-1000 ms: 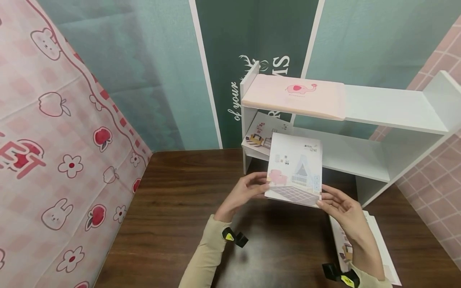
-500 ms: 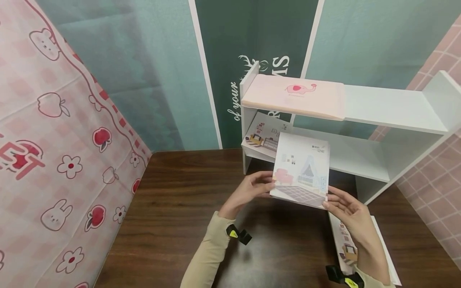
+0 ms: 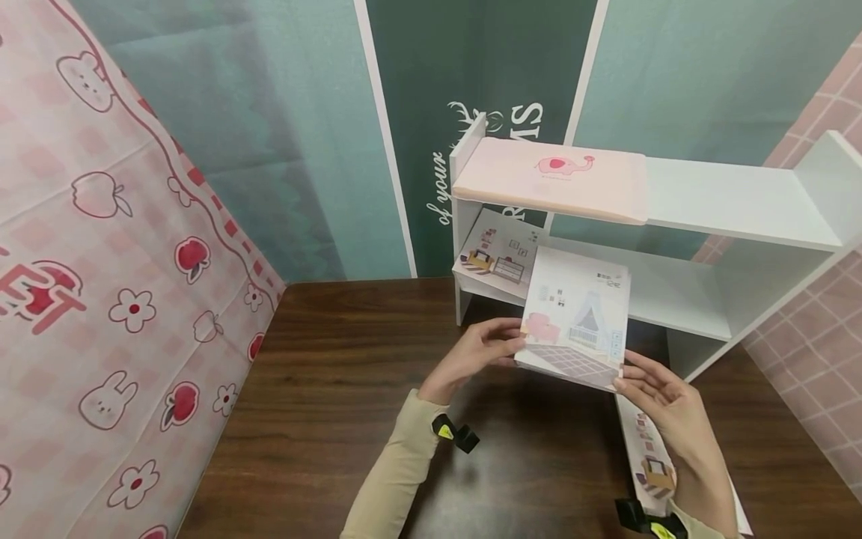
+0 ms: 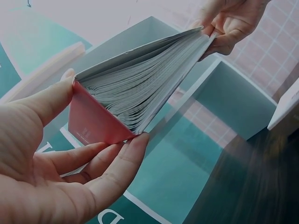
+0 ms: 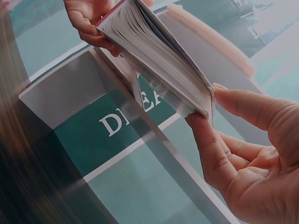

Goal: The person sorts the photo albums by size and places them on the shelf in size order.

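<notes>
Both hands hold a photo album (image 3: 578, 314) by its lower sides, in front of the shelf. Its pale cover shows a pink armchair and a blue tent. The left hand (image 3: 477, 350) pinches the spine side, thumb on the cover and fingers beneath. In the left wrist view the red spine (image 4: 96, 116) faces me, with thick pages (image 4: 133, 88) fanned a little between the covers. With thumb above and fingers below, the right hand (image 3: 667, 408) pinches the opposite corner, clearly seen in the right wrist view.
A white shelf unit (image 3: 747, 198) stands at the back right. A pink elephant-print packet (image 3: 592, 187) lies on its top; a similar album (image 3: 494, 258) is on the middle shelf at left. Another album (image 3: 643, 449) lies on the brown table (image 3: 323, 419) under the right forearm.
Both hands have carried the album a short way to the right across the front of the shelf, uncovering more of the album on the middle shelf. The grip is unchanged.
</notes>
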`<state>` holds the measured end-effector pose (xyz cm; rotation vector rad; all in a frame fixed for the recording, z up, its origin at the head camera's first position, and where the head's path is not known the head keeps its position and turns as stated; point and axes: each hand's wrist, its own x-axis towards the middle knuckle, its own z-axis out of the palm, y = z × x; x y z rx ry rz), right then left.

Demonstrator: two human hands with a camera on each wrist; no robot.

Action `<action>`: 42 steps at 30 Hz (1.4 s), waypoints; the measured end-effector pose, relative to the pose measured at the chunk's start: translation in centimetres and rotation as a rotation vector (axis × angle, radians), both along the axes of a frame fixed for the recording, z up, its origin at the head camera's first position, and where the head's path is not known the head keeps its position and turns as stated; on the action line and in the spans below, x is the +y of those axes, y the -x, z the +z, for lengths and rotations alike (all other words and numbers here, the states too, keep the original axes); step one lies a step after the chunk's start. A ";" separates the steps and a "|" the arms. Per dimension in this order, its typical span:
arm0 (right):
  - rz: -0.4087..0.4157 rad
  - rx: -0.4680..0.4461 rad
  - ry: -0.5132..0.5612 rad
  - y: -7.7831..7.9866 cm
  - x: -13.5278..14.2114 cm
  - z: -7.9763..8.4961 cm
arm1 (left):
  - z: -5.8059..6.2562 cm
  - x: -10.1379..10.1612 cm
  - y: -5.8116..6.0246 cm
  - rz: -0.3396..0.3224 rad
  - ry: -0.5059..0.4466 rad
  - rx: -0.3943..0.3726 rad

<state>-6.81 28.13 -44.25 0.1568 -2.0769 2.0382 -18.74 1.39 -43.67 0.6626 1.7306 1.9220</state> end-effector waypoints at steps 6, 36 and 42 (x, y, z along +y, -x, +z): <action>-0.014 -0.013 -0.004 0.0 0.2 -0.1 | 0.0 0.4 0.2 0.002 0.028 -0.011; -0.065 -0.037 0.017 0.3 0.4 -0.3 | 0.1 1.3 1.1 -0.016 0.009 -0.019; -0.080 -0.042 0.033 0.4 0.3 -0.3 | 0.3 1.4 1.2 -0.008 0.009 -0.008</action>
